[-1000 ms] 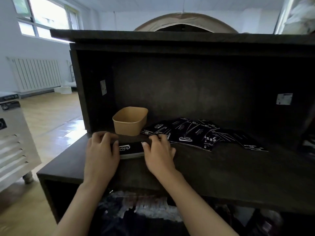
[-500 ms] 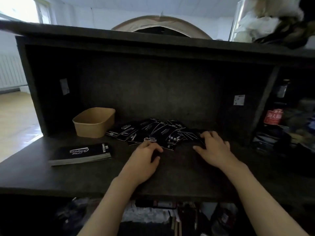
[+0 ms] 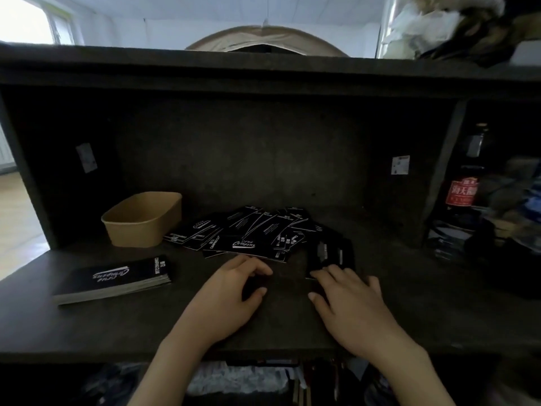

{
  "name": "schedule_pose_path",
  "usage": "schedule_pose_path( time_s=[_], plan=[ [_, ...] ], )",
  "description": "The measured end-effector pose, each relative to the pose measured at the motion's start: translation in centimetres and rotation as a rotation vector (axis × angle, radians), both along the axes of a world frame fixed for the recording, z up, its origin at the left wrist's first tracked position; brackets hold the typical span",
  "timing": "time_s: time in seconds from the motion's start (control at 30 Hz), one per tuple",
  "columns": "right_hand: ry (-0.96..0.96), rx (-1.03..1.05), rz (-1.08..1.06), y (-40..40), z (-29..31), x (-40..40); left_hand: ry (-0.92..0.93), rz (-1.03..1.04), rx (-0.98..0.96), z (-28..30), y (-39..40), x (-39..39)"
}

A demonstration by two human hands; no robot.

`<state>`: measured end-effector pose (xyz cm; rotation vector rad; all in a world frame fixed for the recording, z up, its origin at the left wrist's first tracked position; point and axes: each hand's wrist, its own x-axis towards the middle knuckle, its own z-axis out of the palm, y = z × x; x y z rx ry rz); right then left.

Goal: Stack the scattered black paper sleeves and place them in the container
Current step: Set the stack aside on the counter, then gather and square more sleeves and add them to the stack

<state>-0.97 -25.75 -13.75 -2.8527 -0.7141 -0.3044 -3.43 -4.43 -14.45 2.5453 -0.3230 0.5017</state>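
Two hands work near the scattered sleeves (image 3: 251,232): left hand (image 3: 231,297) loosely curled, holding nothing; right hand (image 3: 348,303) fingers touching one sleeve (image 3: 330,253).

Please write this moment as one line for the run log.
left hand: open, near scattered black paper sleeves | right hand: fingers touch one sleeve | neat sleeve stack: outside brown paper container

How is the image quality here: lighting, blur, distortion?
Head view: the shelf interior is dim, the window at top left blown out; wide-angle bending curves the top board; the loose sleeve at the right hand is smeared, while the stacked sleeves read sharper.
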Motion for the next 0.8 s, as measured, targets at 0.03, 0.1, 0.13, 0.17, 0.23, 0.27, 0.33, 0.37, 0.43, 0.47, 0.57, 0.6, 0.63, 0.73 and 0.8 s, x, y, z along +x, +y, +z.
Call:
schedule_pose_path(
  time_s=[0.03,0.1,0.13,0.17,0.23,0.27,0.33,0.37,0.43,0.47,0.57,0.6,0.63,0.73,0.8],
  plan=[
    [0.000,0.066,0.070,0.4,-0.1,-0.7,-0.004,-0.011,0.008,0.0,-0.1,0.0],
    [0.068,0.183,0.212,1.0,-0.3,-1.1,-0.003,-0.026,0.012,0.0,-0.2,0.0],
    [0.136,0.233,0.258,1.1,-0.1,-1.0,-0.002,-0.028,0.008,-0.1,-0.1,0.0],
    [0.211,0.277,0.283,1.0,0.1,-0.8,-0.002,-0.025,0.001,-0.2,-0.1,0.0],
    [0.285,0.308,0.286,0.4,0.6,0.0,0.001,0.008,-0.026,-0.3,0.1,0.1],
    [0.278,0.290,0.265,-0.1,0.8,0.5,-0.002,0.035,-0.045,-0.4,0.2,0.1],
    [0.272,0.254,0.201,-0.8,1.1,1.5,-0.009,0.090,-0.075,-0.5,0.5,0.2],
    [0.287,0.253,0.176,-1.0,1.2,1.8,-0.011,0.103,-0.081,-0.5,0.5,0.1],
    [0.307,0.260,0.139,-1.0,0.9,2.1,-0.022,0.084,-0.068,-0.4,0.3,0.0],
    [0.303,0.262,0.133,-0.8,0.7,2.1,-0.020,0.062,-0.042,-0.3,0.2,-0.1],
    [0.302,0.310,0.174,-0.6,0.3,2.2,0.018,0.016,0.033,0.1,-0.3,-0.3],
    [0.296,0.368,0.192,-0.6,0.2,2.3,0.033,0.017,0.053,0.2,-0.4,-0.3],
    [0.280,0.416,0.189,-0.8,0.3,2.3,0.046,0.027,0.079,0.3,-0.4,-0.3],
    [0.194,0.427,0.125,-1.6,0.2,2.4,0.058,0.063,0.162,0.4,-0.6,-0.4],
    [0.177,0.339,0.107,-1.8,0.1,2.3,0.068,0.074,0.199,0.4,-0.7,-0.5]
  ],
)
